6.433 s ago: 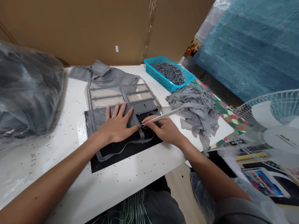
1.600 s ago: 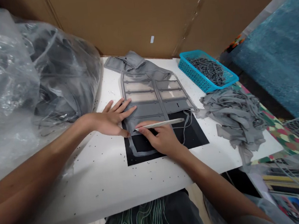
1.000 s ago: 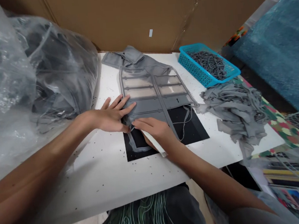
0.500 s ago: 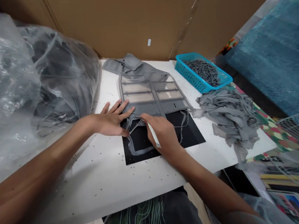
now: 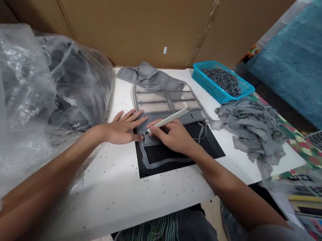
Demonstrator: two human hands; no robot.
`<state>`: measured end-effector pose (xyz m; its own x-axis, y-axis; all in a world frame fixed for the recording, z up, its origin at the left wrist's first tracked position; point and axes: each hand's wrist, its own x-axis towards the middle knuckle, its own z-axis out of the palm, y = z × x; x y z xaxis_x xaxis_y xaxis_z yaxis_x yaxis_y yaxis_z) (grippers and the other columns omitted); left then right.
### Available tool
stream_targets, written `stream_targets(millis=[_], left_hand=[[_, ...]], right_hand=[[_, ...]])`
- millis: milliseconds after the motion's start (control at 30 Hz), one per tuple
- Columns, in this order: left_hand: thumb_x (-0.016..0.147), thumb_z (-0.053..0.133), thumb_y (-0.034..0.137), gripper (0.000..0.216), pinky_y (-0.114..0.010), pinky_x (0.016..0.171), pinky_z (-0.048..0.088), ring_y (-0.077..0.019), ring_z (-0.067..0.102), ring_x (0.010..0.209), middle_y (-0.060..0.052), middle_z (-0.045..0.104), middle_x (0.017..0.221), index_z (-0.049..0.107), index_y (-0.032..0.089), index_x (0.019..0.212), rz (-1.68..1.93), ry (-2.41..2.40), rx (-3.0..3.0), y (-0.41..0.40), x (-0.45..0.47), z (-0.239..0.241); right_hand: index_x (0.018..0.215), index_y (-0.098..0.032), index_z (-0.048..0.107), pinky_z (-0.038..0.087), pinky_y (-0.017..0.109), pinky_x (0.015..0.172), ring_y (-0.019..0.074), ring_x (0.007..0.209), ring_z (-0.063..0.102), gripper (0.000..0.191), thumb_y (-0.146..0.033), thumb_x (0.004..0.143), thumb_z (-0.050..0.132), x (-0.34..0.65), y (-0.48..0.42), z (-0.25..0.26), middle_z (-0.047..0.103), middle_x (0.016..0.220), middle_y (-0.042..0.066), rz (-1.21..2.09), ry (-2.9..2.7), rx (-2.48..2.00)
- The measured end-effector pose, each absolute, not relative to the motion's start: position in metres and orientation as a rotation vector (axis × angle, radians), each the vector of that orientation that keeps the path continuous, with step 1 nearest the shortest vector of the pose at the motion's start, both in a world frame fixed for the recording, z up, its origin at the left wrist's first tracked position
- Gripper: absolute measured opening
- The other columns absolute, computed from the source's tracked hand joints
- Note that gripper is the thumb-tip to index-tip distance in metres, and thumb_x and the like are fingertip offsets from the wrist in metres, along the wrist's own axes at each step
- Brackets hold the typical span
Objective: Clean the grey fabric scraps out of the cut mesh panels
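A grey rubber sheet with a ladder-like frame [image 5: 163, 101] lies over a black cutting mat [image 5: 209, 146] on a white table [image 5: 122, 193]. My left hand [image 5: 121, 126] lies flat with fingers spread on the sheet's left edge. My right hand [image 5: 174, 136] is closed round a white pen-like knife [image 5: 169, 119], its tip down on the sheet beside my left fingertips. A loose grey trimmed strip [image 5: 159, 162] curls across the mat below my hands.
A blue basket [image 5: 218, 91] of small grey pieces stands at the back right. A heap of grey offcuts [image 5: 254, 128] lies right of the mat. A big clear plastic bag [image 5: 32, 103] of grey parts fills the left. Cardboard wall behind; a fan at the right edge.
My right hand turned the knife from pointing toward me back to pointing up and right, tip set near my left fingertips. The left hand stayed pressed on the sheet.
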<state>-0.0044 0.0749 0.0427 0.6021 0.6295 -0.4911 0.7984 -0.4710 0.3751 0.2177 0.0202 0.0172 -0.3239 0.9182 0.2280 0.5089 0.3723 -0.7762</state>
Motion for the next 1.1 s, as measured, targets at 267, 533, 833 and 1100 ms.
stream_targets(millis=[267, 533, 833, 1100], left_hand=[[0.098, 0.039, 0.063, 0.086, -0.053, 0.129, -0.011, -0.0264, -0.024, 0.159, 0.01, -0.024, 0.171, 0.001, 0.032, 0.169, -0.462, 1.14, 2.262, 0.076, -0.002, 0.038], [0.096, 0.042, 0.059, 0.087, -0.053, 0.129, -0.01, -0.0297, -0.023, 0.159, 0.01, -0.023, 0.171, 0.001, 0.033, 0.169, -0.445, 1.15, 2.25, 0.076, -0.001, 0.039], [0.096, 0.044, 0.057, 0.088, -0.055, 0.129, -0.01, -0.0299, -0.023, 0.159, 0.008, -0.023, 0.171, 0.001, 0.033, 0.169, -0.443, 1.154, 2.239, 0.075, 0.001, 0.04], [0.098, 0.04, 0.059, 0.085, -0.054, 0.129, -0.011, -0.0276, -0.024, 0.159, 0.008, -0.024, 0.171, 0.0, 0.032, 0.169, -0.454, 1.155, 2.24, 0.074, 0.0, 0.04]], right_hand=[[0.074, -0.023, 0.076, 0.058, 0.033, 0.093, 0.0191, 0.093, 0.078, 0.032, -0.031, 0.1, 0.059, 0.208, 0.012, 0.004, 0.082, 0.101, 0.002, 0.732, -1.938, -1.213], [0.079, -0.022, 0.078, 0.06, 0.031, 0.086, 0.0169, 0.084, 0.077, 0.027, -0.028, 0.099, 0.061, 0.218, 0.0, 0.008, 0.082, 0.091, 0.002, 0.765, -1.952, -1.124], [0.106, -0.024, 0.077, 0.058, 0.037, 0.093, 0.0183, 0.096, 0.077, 0.015, -0.021, 0.102, 0.063, 0.227, -0.006, -0.001, 0.083, 0.101, 0.002, 0.586, -2.152, -0.897], [0.111, -0.02, 0.075, 0.062, 0.034, 0.087, 0.0188, 0.097, 0.078, 0.017, -0.016, 0.102, 0.061, 0.224, -0.015, 0.001, 0.082, 0.103, 0.005, 0.345, -2.207, -0.859]])
